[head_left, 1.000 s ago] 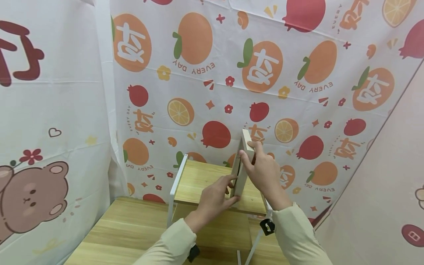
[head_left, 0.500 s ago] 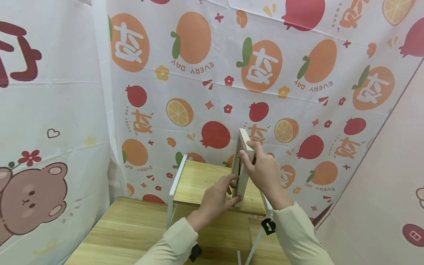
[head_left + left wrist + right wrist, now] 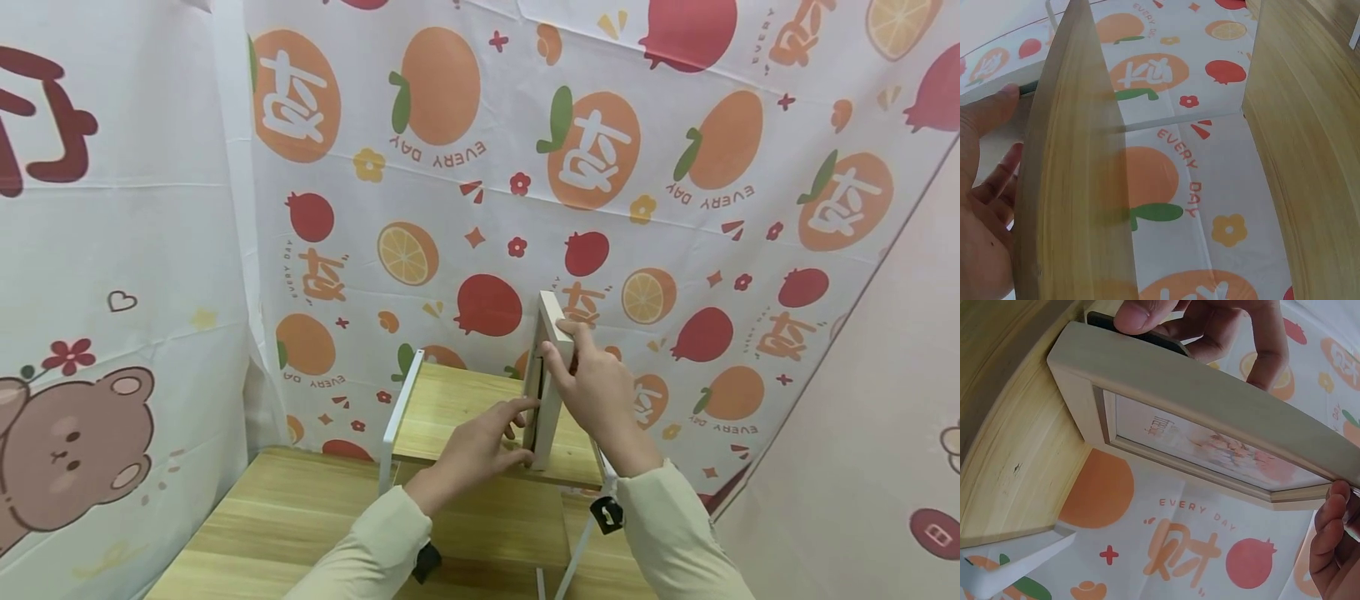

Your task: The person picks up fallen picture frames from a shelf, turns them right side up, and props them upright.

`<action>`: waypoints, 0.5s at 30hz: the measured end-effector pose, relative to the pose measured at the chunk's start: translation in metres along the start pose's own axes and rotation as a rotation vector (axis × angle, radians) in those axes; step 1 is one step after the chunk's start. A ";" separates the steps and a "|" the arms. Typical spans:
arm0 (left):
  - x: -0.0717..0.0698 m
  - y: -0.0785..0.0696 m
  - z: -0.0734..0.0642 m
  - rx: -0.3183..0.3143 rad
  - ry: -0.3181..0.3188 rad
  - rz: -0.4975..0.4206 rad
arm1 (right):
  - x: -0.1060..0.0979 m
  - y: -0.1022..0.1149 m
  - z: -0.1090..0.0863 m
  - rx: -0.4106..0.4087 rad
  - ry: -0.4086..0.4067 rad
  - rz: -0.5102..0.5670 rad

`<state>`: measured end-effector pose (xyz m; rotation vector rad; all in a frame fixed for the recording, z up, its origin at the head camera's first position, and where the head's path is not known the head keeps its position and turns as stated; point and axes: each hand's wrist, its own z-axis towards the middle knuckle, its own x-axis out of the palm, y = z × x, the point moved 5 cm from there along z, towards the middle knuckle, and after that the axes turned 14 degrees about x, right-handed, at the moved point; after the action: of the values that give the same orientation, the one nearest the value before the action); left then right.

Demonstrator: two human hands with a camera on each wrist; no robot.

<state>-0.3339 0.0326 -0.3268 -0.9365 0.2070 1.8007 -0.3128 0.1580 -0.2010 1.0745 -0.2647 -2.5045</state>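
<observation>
- Since a second ago: frame [image 3: 549, 425] has its lower end nearer the shelf's near edge and stands straighter; left hand [image 3: 472, 450] has slid left, thumb off the near side.
- Right hand [image 3: 600, 383] hasn't budged: grip clenched on the frame's top near corner, thumb left, fingers over the top. Probably steadies it upright while the other hand works lower down.
- Left hand's grip: by the look, thumb and fingers pinch the dark stand [image 3: 1163, 342] on the frame's back, low down. Likely held there because the stand is thin and sits close to the back.
- Frame location: right half of the top shelf [image 3: 450, 408], on end, narrow side to the person; lower end seems to meet the board. Print [image 3: 1235, 447] faces right, back faces left.
- Shelf stands on the bench [image 3: 285, 500], lower board [image 3: 502, 517] beneath.
- Fruit-print cloth [image 3: 517, 200] hangs behind on the far side.
- Stand angle: can't tell how far it's swung out; fingers cover part.
</observation>
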 end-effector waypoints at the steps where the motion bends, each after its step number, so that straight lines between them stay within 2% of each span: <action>1: -0.001 0.000 -0.001 0.000 0.004 0.004 | 0.001 0.000 0.000 0.000 0.001 -0.001; 10: -0.013 0.007 -0.010 -0.031 0.029 -0.033 | 0.004 0.007 -0.003 -0.022 -0.003 0.014; 15: -0.022 0.015 -0.017 -0.047 0.014 -0.018 | 0.006 0.012 -0.004 -0.061 -0.027 -0.007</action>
<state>-0.3349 0.0013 -0.3272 -0.9816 0.1653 1.7894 -0.3103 0.1440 -0.2036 1.0197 -0.1912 -2.5185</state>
